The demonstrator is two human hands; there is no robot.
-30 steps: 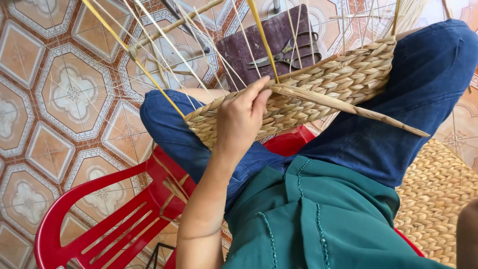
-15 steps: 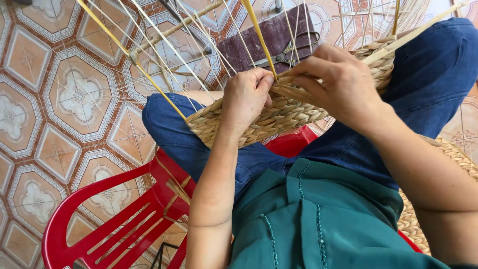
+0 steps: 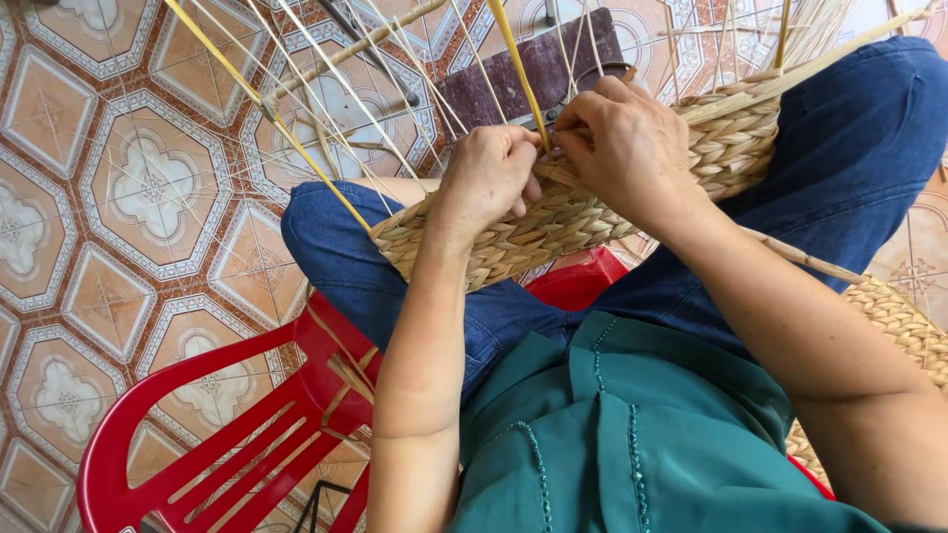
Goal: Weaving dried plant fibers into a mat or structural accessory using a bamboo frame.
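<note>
— Grip status?
— The left hand (image 3: 489, 178) is closed, pinching a straw strand (image 3: 578, 180) at the top edge of the woven basket (image 3: 553, 222). The right hand (image 3: 627, 148) is clamped on the same strand, just beside it.

— Basket location?
— It is laid across the lap, on blue jeans (image 3: 839, 148). Yellow stakes (image 3: 518, 64) are seen fanning far. A red plastic chair (image 3: 212, 434) is noted near left, on a tiled floor (image 3: 118, 197).

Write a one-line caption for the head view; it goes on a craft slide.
Left hand and right hand pinch a strand on a half-woven tan straw basket across blue-jeaned knees.
</note>
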